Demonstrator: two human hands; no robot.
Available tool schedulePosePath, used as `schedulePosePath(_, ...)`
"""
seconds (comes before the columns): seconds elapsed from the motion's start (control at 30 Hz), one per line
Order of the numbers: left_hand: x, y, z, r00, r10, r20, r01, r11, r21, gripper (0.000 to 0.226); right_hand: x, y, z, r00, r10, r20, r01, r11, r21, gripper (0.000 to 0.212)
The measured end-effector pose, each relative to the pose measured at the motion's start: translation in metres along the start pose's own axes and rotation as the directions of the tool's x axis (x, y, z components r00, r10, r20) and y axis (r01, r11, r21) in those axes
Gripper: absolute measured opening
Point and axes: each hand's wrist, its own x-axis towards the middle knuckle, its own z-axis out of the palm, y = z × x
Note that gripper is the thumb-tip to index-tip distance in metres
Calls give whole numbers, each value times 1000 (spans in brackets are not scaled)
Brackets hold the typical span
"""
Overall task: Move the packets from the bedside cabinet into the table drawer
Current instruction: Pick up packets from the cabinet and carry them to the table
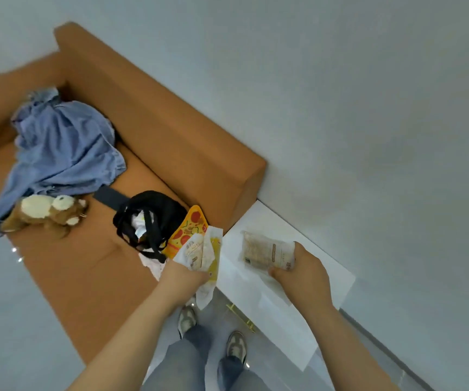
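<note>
Lengthwise, packet (pixel 264 252) points toward sofa (pixel 171 131).

Both bare forearms stretched forward from lower frame edge, angled slightly apart. Left hand (pixel 184 275) seen from back, fingers curled round bunch of packets (pixel 199 256), which is gripped at its lower part. Right hand (pixel 302 270) held at similar height, well apart from left. Single packet (pixel 267 253) pinched at near edge (fingertips mostly hidden beneath it). Both wrists kept roughly straight.
</note>
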Motion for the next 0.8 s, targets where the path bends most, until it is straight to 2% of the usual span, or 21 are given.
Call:
schedulePosePath(0.17,-37,-36,-47,983,-111,-149,80,977,-196,29,-7,-53,18,972,-202,120,214,973,-93,23)
schedulePosePath(0.27,-55,-58,-74,957,-166,-239,92,952,-293,18,-17,-83,39,924,-318,214,343,935,-88,32)
schedulePosePath(0.33,-67,-74,-90,938,-198,-283,83,925,-371,21,-25,-103,55,883,-380,276,417,905,-86,38)
schedulePosePath(0.53,-105,-135,-141,885,-262,-385,6,833,-554,37,-62,-162,111,767,-501,401,581,807,-102,39)
schedulePosePath(0.8,-169,-243,-227,807,-378,-453,-67,705,-706,33,-159,-246,204,593,-606,530,756,646,-106,50)
